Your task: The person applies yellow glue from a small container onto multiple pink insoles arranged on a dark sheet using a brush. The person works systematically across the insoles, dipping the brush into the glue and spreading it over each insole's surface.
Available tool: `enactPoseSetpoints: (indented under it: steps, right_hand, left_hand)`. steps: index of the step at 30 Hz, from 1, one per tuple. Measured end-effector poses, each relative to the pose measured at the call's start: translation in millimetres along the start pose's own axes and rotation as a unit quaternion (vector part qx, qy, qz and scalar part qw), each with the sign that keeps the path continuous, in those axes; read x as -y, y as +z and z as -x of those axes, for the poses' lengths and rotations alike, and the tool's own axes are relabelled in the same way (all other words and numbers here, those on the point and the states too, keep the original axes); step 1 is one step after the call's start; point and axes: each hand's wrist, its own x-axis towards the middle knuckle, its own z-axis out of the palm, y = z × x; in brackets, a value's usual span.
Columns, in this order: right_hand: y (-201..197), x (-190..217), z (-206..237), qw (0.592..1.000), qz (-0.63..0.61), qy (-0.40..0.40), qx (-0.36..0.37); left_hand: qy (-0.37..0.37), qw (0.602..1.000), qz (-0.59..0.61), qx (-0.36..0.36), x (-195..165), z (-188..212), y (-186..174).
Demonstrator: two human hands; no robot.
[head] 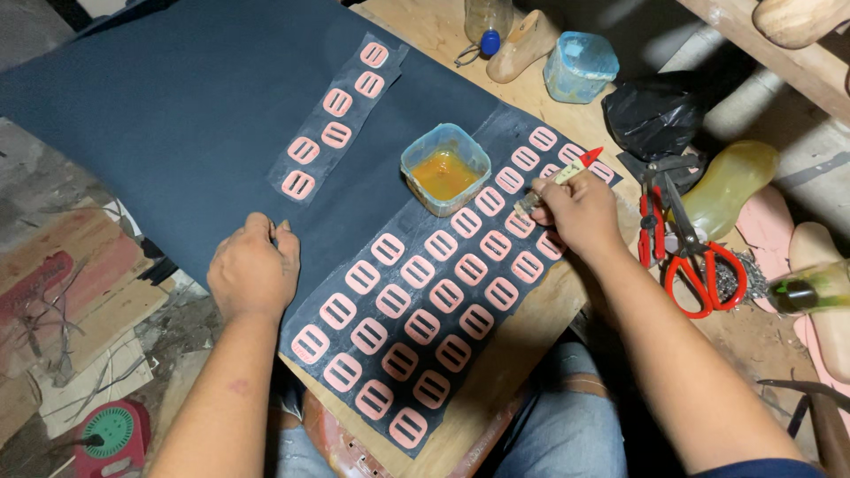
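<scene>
The right hand (580,212) is grasping a small glue brush (560,180) over the dark rubbery sheet (443,354) covered with rows of flat pink slotted buckle pieces (421,326), while the clenched left hand (254,265) is pressing the sheet's edge on the wooden desk (522,332).

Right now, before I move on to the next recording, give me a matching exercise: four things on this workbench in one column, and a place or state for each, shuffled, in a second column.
Things:
1. right hand
2. left hand
3. glue tub
4. red-handled scissors

Places or states:
A. lying on the bench to the right of the sheet of pink buckle pieces
B. closed in a fist, resting on the dark sheet
C. holding a small brush over the pink pieces
D. open, holding orange liquid, standing between the two groups of pink pieces

Pairs: 1-C, 2-B, 3-D, 4-A
</scene>
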Motion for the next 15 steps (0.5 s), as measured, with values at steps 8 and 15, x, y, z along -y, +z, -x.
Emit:
enactPoseSetpoints:
  steps: [8,15]
  right_hand:
    - [-6,9,15,0.943,0.312,-0.081,0.079]
    - [-5,46,4,0.980,0.075,-0.178,0.037]
  left_hand:
    - [0.003,1.000,0.010,0.007,2,-1,-1]
    - [0.007,1.000,0.004,0.006,7,-3,-1]
